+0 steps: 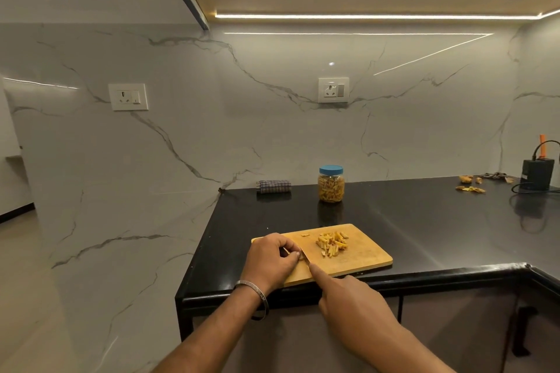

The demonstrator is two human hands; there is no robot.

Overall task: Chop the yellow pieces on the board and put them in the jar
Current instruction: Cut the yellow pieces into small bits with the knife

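A wooden cutting board lies at the front edge of the black counter. A heap of chopped yellow sticks sits near the board's middle, and one stray bit lies further back. My left hand curls its fingers over a small piece at the board's left end; the piece is mostly hidden. My right hand grips a knife, forefinger stretched along its back, the blade right beside my left fingertips. A clear jar with a blue lid, full of yellow sticks, stands behind the board with its lid on.
A folded checked cloth lies left of the jar by the wall. Yellow-brown scraps are scattered at the far right, near a black box with a cable. The counter's left edge drops off just beyond the board.
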